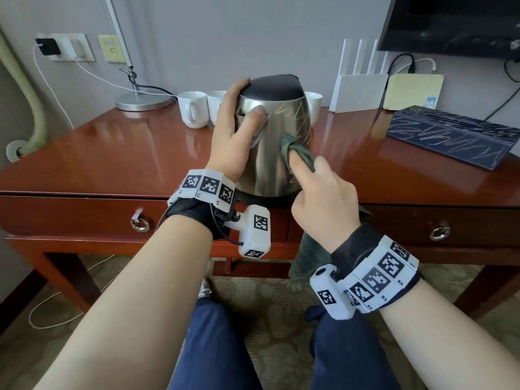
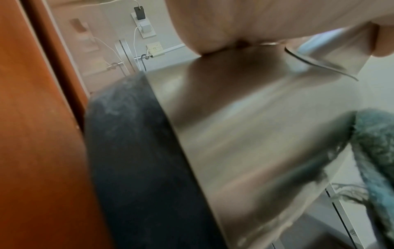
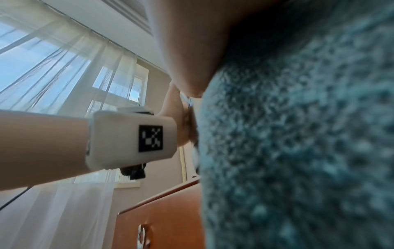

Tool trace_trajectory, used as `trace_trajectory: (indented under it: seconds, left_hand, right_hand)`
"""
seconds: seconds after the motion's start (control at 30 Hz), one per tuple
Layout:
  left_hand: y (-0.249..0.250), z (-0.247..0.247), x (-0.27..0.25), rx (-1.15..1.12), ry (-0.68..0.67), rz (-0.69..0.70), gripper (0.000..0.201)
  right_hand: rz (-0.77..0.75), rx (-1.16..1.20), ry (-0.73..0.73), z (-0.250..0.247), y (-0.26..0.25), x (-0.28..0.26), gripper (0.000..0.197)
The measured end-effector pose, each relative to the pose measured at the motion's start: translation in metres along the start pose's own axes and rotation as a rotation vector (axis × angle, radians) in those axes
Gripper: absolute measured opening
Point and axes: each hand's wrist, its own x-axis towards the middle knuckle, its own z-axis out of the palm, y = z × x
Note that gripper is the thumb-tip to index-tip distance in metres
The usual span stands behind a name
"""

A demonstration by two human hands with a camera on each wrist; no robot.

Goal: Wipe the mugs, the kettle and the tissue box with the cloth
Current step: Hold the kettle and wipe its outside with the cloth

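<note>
A steel kettle (image 1: 275, 147) with a black lid stands on its black base at the desk's front edge, scribble marks on its right side. My left hand (image 1: 233, 116) grips it near the top, thumb on the spout. My right hand (image 1: 309, 175) holds a green cloth (image 1: 295, 147) and presses it on the kettle's front with the index finger; the cloth's tail hangs below the desk edge. The left wrist view shows the kettle wall (image 2: 245, 126) and cloth (image 2: 375, 143). Cloth (image 3: 298, 134) fills the right wrist view. White mugs (image 1: 194, 108) stand behind the kettle. The scribbled dark tissue box (image 1: 450, 136) lies right.
The red-brown desk (image 1: 112, 156) has two drawers with ring pulls (image 1: 139, 224). A lamp base (image 1: 143, 101) stands at the back left, a white router (image 1: 358, 91) and a yellow box at the back right. A dark screen (image 1: 450, 23) hangs above. Cables trail along the wall and floor.
</note>
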Motion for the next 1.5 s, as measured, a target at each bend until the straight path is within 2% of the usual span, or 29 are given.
trace_trajectory:
  seconds: [0.13, 0.27, 0.4, 0.57, 0.73, 0.83, 0.97, 1.07, 1.27, 1.4, 1.5]
  left_hand:
    - [-0.001, 0.000, 0.000, -0.015, 0.003, -0.011, 0.058]
    - [0.000, -0.001, 0.001, -0.015, -0.008, -0.027, 0.059]
    - [0.002, -0.001, 0.001, -0.010, -0.005, -0.023, 0.059]
    - [0.004, -0.001, 0.000, -0.021, -0.009, -0.011, 0.058]
    - [0.004, -0.001, -0.002, 0.002, -0.002, -0.020, 0.058]
    - [0.008, 0.000, -0.004, 0.013, 0.010, -0.025, 0.059]
    - [0.011, 0.000, -0.004, 0.021, 0.003, -0.031, 0.058]
    - [0.011, -0.001, -0.004, 0.012, -0.002, -0.028, 0.057]
    - [0.010, 0.000, -0.007, 0.009, 0.031, -0.031, 0.053]
    - [0.013, 0.002, -0.009, -0.009, 0.057, -0.064, 0.055]
    - [0.009, 0.002, -0.006, -0.039, 0.063, -0.110, 0.045]
  right_hand:
    - [0.040, 0.014, -0.009, 0.000, 0.001, 0.000, 0.066]
    - [-0.010, 0.003, -0.042, -0.002, -0.006, 0.001, 0.066]
    - [-0.050, -0.050, -0.012, -0.011, -0.013, 0.021, 0.066]
    - [0.009, -0.117, -0.061, -0.024, -0.019, 0.040, 0.069]
    - [0.087, -0.113, -0.065, -0.019, -0.009, 0.030, 0.067]
    - [0.042, -0.053, -0.032, -0.011, -0.014, 0.019, 0.062]
    - [-0.056, -0.025, 0.005, -0.004, -0.020, 0.019, 0.065]
    - [-0.044, -0.044, 0.047, -0.009, -0.021, 0.031, 0.066]
    - [0.012, -0.036, 0.022, -0.010, -0.012, 0.026, 0.064]
    - [-0.047, -0.023, 0.035, 0.005, -0.009, 0.008, 0.063]
    - [-0.097, -0.020, 0.003, 0.011, -0.004, -0.001, 0.064]
